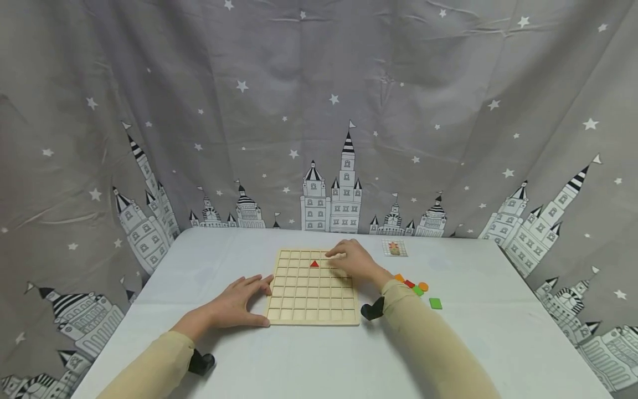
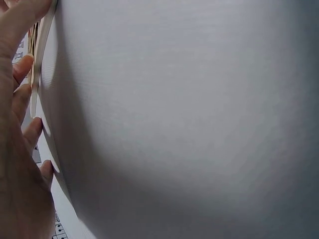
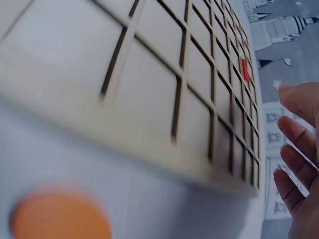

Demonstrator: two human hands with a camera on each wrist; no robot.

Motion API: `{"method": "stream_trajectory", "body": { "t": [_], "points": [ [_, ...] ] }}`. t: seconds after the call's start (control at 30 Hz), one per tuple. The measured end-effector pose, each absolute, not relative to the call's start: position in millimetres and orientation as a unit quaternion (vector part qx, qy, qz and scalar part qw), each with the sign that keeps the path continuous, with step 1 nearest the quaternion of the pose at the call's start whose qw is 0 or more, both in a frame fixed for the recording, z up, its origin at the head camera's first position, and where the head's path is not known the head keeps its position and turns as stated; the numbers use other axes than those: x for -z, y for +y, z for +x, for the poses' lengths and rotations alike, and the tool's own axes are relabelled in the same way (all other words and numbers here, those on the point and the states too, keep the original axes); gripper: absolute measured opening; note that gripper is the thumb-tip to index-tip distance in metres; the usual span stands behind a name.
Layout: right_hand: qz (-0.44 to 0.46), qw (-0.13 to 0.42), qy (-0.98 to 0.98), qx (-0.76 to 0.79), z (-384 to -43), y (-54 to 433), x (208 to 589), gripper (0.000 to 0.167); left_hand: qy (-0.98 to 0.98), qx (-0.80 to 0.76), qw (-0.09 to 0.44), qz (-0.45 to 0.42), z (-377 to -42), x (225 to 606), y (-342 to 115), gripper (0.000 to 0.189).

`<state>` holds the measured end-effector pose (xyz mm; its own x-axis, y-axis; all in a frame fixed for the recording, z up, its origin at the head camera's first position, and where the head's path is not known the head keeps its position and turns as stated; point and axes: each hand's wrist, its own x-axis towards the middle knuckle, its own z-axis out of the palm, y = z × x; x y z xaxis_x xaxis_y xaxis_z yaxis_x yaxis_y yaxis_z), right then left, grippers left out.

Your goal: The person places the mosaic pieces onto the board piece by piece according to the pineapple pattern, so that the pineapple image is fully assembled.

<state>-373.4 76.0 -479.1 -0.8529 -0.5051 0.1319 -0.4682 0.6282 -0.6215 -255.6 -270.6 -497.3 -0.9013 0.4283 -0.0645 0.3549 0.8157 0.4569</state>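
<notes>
A pale wooden grid board lies flat on the table. One red triangle sits in a cell of its second row from the back, also visible as a red sliver in the right wrist view. My left hand rests at the board's left edge, thumb by the near corner and fingertips further up. My right hand hovers over the board's back right part, to the right of the triangle. Its fingers are loosely bent, and no piece shows between them.
Right of the board lie an orange piece, a red piece, a green piece, an orange disc and a green square. A small picture card lies behind them. A grey curtain hangs behind the white table.
</notes>
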Motion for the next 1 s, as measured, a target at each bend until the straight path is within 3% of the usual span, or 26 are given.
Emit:
{"method": "stream_trajectory", "body": {
  "t": [0.63,1.0],
  "points": [
    [-0.191,-0.023,0.922,0.337,-347,209,447,0.030,0.944,-0.237,0.084,0.215,-257,500,-275,0.060],
    [-0.139,0.053,0.942,0.301,-337,249,473,0.031,0.942,-0.239,0.084,0.218,-256,502,-274,0.061]
  ]
}}
